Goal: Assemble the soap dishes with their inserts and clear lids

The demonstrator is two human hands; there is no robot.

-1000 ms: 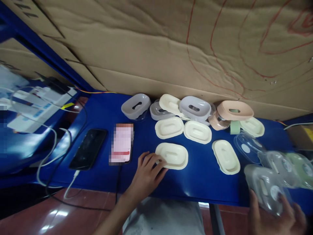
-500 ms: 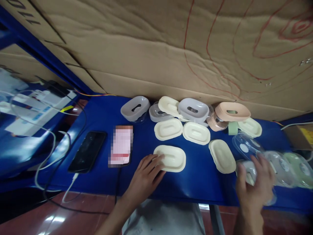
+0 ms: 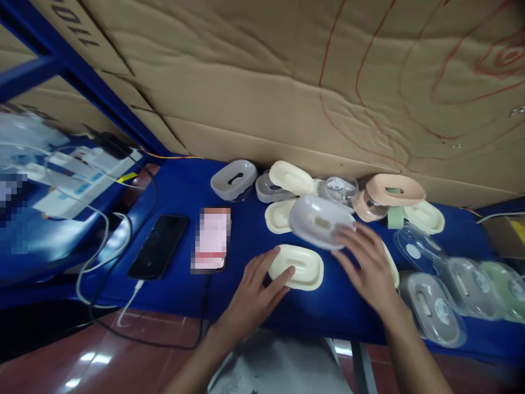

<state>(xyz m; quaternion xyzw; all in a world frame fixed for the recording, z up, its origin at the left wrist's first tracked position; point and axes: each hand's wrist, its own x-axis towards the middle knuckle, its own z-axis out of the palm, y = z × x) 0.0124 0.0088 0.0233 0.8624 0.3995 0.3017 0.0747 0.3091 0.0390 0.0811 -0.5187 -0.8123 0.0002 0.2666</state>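
My right hand [image 3: 367, 262] grips the right end of a lilac-grey soap dish [image 3: 309, 221] with an oval slot in its bottom. The dish is held above the table, slightly blurred, and partly hides the cream trays behind it. My left hand [image 3: 262, 284] has its thumb on top of a cream oval tray [image 3: 305, 268] and its fingers at the tray's left end. This tray lies flat on the blue table. Another cream tray [image 3: 279, 214] shows behind the raised dish, and one more [image 3: 391, 265] is mostly covered by my right hand.
Along the cardboard wall [image 3: 246, 98] stand another grey soap dish [image 3: 234, 180], a clear-lidded dish [image 3: 339, 189] and a peach dish [image 3: 396, 189]. Lidded dishes [image 3: 435, 309] lie at right. Two phones [image 3: 158, 246], cables and a power strip [image 3: 82, 186] are at left.
My right hand has left the lidded dish at right and lifted the grey soap dish from the back row towards the middle. My left thumb now rests on the cream tray. The view has shifted slightly.
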